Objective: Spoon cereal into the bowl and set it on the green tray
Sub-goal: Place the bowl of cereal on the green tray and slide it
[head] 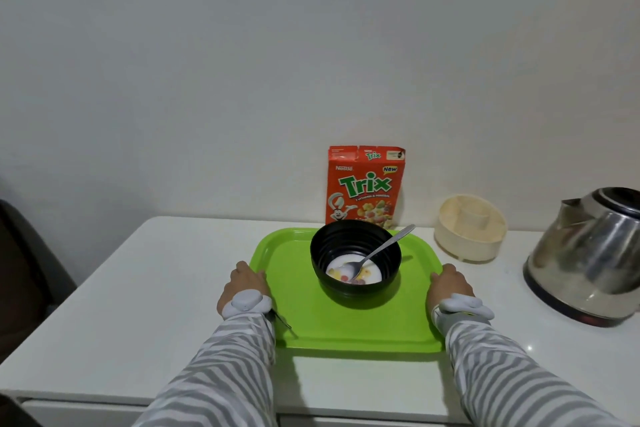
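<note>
Plain white wall point(311, 45) behind a glossy white cabinet top point(138, 305), dim light.

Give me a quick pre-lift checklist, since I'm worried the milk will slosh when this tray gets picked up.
1. Bowl on tray: the black bowl sits on the green tray, toward its far half. Ok.
2. Both sides held: left hand at the left rim, right hand at the right rim. Ok.
3. Grip firmness: whether the fingers curl under the rims is hidden. Cannot tell.
4. Spoon: loose in the bowl, handle leaning over the right rim; it could shift. Not ok.
5. Liquid level: milk and cereal lie low in the bowl. Ok.
6. Clearance: the cereal box stands close behind the tray's far edge; contact unclear. Cannot tell.
</note>
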